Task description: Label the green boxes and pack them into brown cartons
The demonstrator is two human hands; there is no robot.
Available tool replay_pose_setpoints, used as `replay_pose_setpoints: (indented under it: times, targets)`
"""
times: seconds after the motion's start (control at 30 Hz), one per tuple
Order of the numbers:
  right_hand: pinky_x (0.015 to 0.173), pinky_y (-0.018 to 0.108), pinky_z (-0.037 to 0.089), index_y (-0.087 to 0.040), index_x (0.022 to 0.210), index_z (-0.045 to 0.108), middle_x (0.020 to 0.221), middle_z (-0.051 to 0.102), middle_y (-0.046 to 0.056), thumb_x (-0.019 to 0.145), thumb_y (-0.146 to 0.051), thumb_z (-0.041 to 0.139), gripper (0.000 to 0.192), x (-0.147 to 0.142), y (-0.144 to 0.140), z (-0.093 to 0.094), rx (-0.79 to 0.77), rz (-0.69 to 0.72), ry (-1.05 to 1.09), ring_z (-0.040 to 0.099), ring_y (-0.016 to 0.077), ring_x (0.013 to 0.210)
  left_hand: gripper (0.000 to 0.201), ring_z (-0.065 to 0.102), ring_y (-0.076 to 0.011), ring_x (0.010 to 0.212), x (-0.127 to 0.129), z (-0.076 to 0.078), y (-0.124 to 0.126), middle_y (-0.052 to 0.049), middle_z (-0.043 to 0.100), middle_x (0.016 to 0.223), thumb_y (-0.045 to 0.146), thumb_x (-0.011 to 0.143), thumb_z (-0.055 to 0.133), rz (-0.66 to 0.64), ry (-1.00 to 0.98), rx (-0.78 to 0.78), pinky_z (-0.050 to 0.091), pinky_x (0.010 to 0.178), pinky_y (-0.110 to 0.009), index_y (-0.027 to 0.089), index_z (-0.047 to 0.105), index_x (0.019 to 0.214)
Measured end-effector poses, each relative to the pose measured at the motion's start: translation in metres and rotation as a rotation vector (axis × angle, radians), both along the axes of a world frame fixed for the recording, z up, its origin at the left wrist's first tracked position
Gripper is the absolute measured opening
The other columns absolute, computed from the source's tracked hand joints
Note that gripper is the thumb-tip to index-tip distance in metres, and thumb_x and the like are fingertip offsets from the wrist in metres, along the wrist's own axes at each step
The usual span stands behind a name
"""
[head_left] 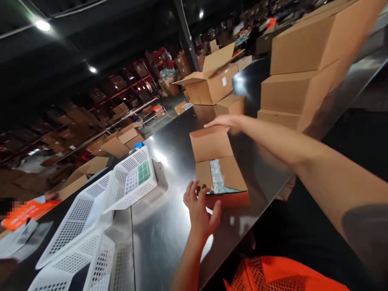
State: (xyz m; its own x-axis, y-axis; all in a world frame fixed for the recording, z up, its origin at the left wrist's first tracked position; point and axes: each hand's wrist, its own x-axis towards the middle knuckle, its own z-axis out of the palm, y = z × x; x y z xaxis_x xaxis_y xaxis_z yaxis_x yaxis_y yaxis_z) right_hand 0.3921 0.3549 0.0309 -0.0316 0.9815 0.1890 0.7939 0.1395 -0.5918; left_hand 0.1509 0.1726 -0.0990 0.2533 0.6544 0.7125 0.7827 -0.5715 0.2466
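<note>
The small open brown cardboard box lies near the front edge of the dark glossy metal worktable, its lid flap folded back away from the person. Inside it, a clear crinkled plastic packet rests against the near wall.

The left hand is at the near left corner of the box, fingers spread and slightly curled, the fingertips touching the box edge; it grips nothing. The right hand reaches over the far edge of the lid flap, fingers extended flat and touching the flap's rim; nothing is clasped in it.

The worktable surface reflects the ceiling lights as bright patches. To the left of the box, white perforated plastic baskets lie overlapping and tilted; the upper one holds a flat card with green and white squares.

At the far right stands a stack of closed plain cardboard cartons. Beyond the small box, a larger cardboard carton with raised flaps sits on the table; its contents cannot be seen.

The room is a dim warehouse. Red-framed storage racks and further cartons fill the background. An orange mesh garment shows at the bottom edge.
</note>
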Motion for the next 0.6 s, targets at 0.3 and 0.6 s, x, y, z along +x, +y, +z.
replay_pose_setpoints:
  times: [0.3, 0.6]
  targets:
    - [0.099, 0.042, 0.04, -0.01, 0.119, 0.067, 0.127, 0.064, 0.022, 0.09, -0.02, 0.058, 0.033, 0.015, -0.007, -0.067, 0.04, 0.033, -0.348, 0.055, 0.033, 0.122, 0.045, 0.071, -0.0265, 0.092, 0.017, 0.043, 0.034, -0.013, 0.065, 0.125, 0.04, 0.081, 0.072, 0.221, -0.033, -0.423, 0.054, 0.072, -0.037, 0.023, 0.056, 0.119]
    - [0.075, 0.031, 0.042, -0.016, 0.089, 0.073, 0.093, 0.07, 0.009, 0.097, -0.046, 0.056, 0.035, -0.012, -0.062, -0.023, 0.259, 0.942, -0.569, 0.062, 0.0205, 0.086, 0.046, 0.065, -0.0314, 0.117, 0.013, 0.087, 0.049, -0.011, 0.06, 0.138, 0.023, 0.077, 0.07, 0.121, 0.184, -0.37, 0.053, 0.091, -0.045, 0.024, 0.058, 0.121]
